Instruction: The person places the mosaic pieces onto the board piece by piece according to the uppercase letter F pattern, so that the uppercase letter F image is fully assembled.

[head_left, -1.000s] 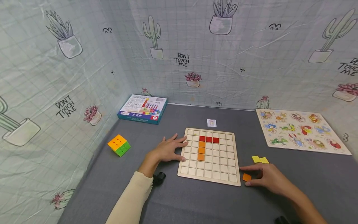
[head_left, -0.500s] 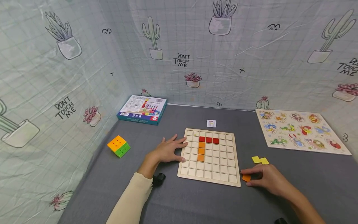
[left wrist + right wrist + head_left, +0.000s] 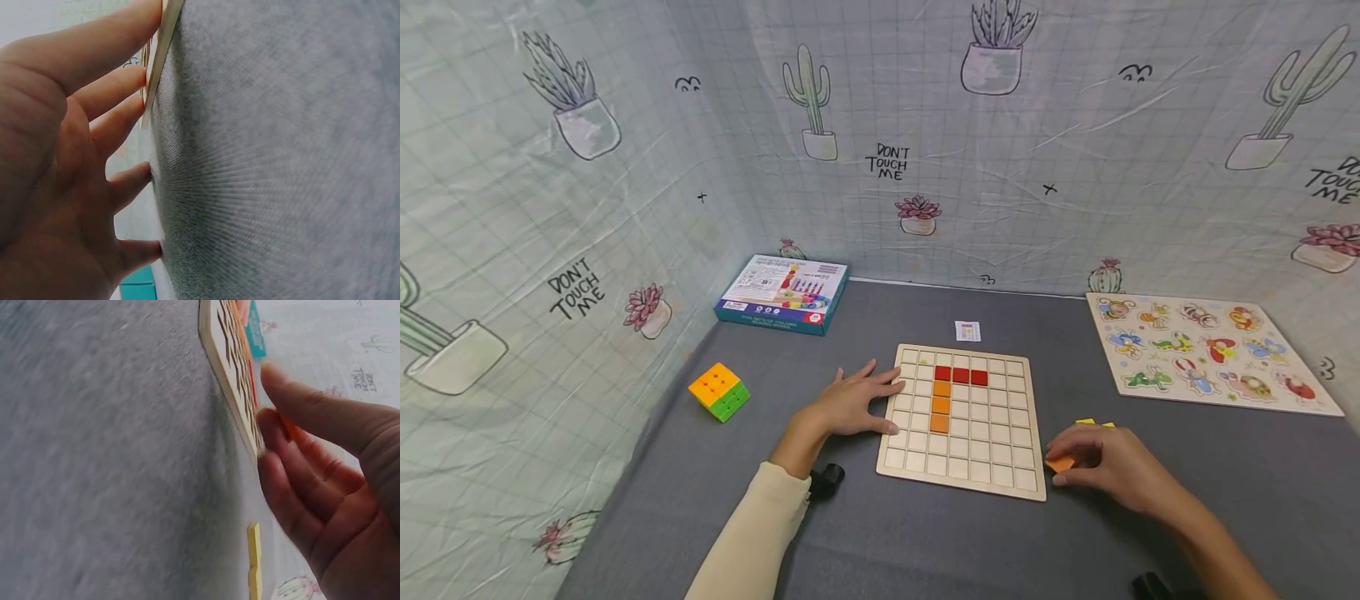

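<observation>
Lower right of head frame: right hand [image 3: 1112,468] pinches orange tile [image 3: 1060,464] between thumb and fingers, grip likely suited to thin piece. Centre: left hand [image 3: 848,404], grip relaxed, fingers spread, touches left edge of grid board [image 3: 958,464], seemingly steadying it.

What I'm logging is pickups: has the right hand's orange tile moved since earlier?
Yes: in the head view, the orange tile has shifted slightly upward against the wooden board.

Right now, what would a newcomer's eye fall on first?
Probably the pale gridded board on the grey cloth, its red tiles and orange tiles forming a corner while the left hand touches its edge. Right of it, the right hand holds another orange tile. A bright puzzle cube sits at far left.
</observation>
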The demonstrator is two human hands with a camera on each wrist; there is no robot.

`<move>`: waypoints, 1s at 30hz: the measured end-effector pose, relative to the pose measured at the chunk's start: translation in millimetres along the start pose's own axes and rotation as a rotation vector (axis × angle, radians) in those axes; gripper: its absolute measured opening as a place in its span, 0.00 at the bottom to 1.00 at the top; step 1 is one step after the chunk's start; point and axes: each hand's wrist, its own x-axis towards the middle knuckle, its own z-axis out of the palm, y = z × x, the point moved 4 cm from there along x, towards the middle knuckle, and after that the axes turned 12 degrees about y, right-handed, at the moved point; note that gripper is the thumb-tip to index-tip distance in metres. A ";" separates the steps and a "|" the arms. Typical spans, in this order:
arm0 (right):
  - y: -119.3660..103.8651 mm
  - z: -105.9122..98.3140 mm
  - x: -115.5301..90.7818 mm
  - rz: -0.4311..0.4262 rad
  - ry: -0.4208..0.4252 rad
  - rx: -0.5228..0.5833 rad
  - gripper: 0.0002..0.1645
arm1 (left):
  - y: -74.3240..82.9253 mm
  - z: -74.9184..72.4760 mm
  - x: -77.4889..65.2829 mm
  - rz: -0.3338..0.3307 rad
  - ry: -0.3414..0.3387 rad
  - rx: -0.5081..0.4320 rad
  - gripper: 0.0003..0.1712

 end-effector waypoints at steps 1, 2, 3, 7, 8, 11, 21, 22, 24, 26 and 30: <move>-1.5 0.3 0.8 -0.016 0.013 0.012 0.13 | 0.2 -0.1 -0.2 0.000 0.002 -0.002 0.45; -3.1 0.8 1.6 -0.033 0.024 0.015 0.11 | 0.5 -0.2 -0.3 -0.001 0.003 -0.004 0.45; -4.4 1.7 2.5 -0.043 0.033 0.015 0.10 | 0.7 -0.3 -0.4 -0.002 0.003 -0.007 0.45; -9.4 6.9 6.6 -0.046 0.060 0.036 0.10 | 1.2 -0.9 -0.3 -0.005 0.000 -0.012 0.45; -10.7 8.2 7.9 -0.043 0.066 0.037 0.10 | 1.2 -0.9 -0.2 -0.005 -0.001 -0.012 0.45; -14.3 12.4 11.9 -0.032 0.067 0.060 0.10 | 0.9 -0.9 0.2 -0.007 -0.005 -0.006 0.45; -25.8 37.7 24.9 0.012 -0.005 0.111 0.12 | -0.2 -0.3 1.7 -0.009 -0.007 -0.006 0.46; -27.2 41.1 26.5 0.014 -0.005 0.112 0.12 | -0.2 -0.3 1.8 -0.009 -0.008 -0.007 0.46; -30.2 48.0 29.9 0.011 -0.001 0.106 0.11 | -0.4 0.1 2.0 -0.006 -0.006 -0.007 0.45; -33.5 55.2 33.6 0.007 0.005 0.108 0.10 | -0.6 0.5 2.1 -0.004 -0.003 -0.007 0.45; -40.1 69.5 40.0 -0.001 0.024 0.100 0.10 | -1.2 2.4 1.5 -0.009 -0.006 0.004 0.45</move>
